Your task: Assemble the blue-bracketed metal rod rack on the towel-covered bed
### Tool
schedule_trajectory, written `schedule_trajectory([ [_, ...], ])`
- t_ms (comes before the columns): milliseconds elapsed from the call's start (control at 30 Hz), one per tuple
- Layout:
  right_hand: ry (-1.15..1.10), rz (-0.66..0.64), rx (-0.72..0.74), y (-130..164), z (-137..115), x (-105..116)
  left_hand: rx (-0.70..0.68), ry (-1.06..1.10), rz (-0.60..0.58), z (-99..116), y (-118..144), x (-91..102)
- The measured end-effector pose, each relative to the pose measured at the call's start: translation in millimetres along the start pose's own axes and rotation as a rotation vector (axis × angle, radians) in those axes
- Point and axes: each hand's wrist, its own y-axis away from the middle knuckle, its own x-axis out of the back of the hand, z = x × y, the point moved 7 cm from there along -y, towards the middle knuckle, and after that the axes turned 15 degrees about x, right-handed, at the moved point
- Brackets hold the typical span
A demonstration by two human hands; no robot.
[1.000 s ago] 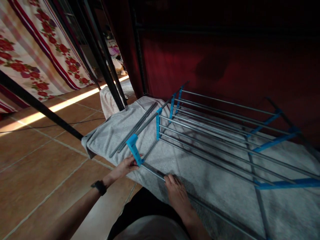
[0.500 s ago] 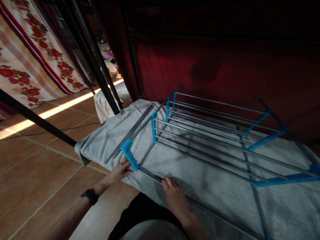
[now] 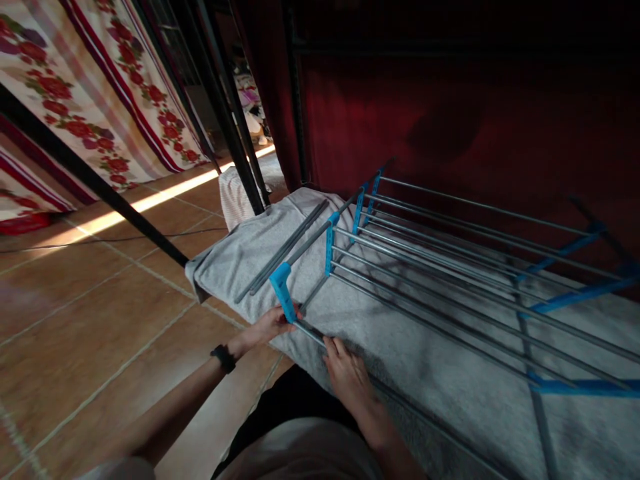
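Note:
A metal rack (image 3: 450,267) of grey rods and blue plastic brackets lies on a grey towel (image 3: 400,347) spread on the floor. My left hand (image 3: 270,325), with a black watch on the wrist, grips the near blue bracket (image 3: 283,300) at its lower end. My right hand (image 3: 345,373) is closed over the nearest grey rod (image 3: 313,335), just right of that bracket. Two loose grey rods (image 3: 285,250) lie on the towel to the left of the rack.
Brown floor tiles (image 3: 100,313) spread to the left, crossed by a sunlit strip and a thin cable. Black metal poles (image 3: 100,193) slant overhead. Flowered cloth (image 3: 75,100) hangs at the far left, dark red cloth (image 3: 450,113) behind the rack. A pale folded cloth (image 3: 235,193) lies beyond the towel.
Both hands have kept their hold on the bracket and the near rod. The view has swung, so everything sits a little further right and higher in the picture.

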Motion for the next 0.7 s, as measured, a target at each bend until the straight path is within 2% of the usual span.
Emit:
schedule_trajectory([
  [167, -0.012, -0.044, 0.018, -17, -3, -3, 0.023, 0.013, -0.066, 2, -1, -2.5],
  [500, -0.013, -0.084, 0.038, -17, -2, -2, -0.004, 0.037, -0.040, 10, 3, 0.1],
  [700, -0.030, -0.081, 0.003, -18, -2, 5, -0.015, -0.066, 0.002, 0, 1, 3.6],
])
